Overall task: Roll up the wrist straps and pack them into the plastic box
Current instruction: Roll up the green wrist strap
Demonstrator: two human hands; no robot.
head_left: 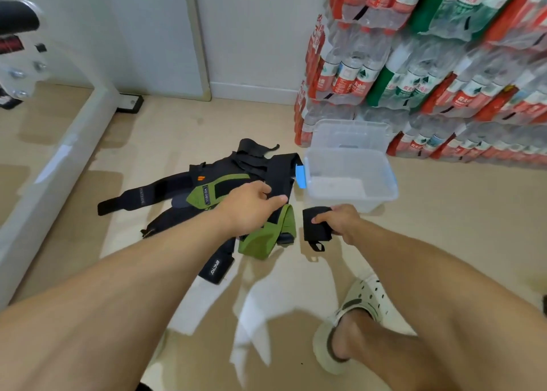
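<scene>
A pile of wrist straps (225, 189), black and green, is spread on the floor (444, 213) at frame centre, left of the plastic box (350, 180). The box is clear, lidless, with blue latches; its inside looks bare, though the bottom is hazy. Its clear lid (352, 133) is propped just behind it against stacked packs of bottled water (429, 65) filling the upper right.

Left hand (251, 210) is held over the pile at centre, fingers loosely extended toward the black strap by the box; no grasp is visible, and contact with the fabric cannot be confirmed.

Right hand (340, 222) is just right of centre, below the box's near edge. A rolled black strap (316, 224) is gripped in it, fingers curled round the roll, thumb on its face; a small loop tail hangs from the roll's lower edge. The roll is held outside the box, close to its front wall.

A green strap (266, 239) lies between the two hands, partly under the left wrist.

A foot in a pale clog (352, 322) is seen at lower right. A white frame of gym equipment (59, 153) runs down the left edge.
</scene>
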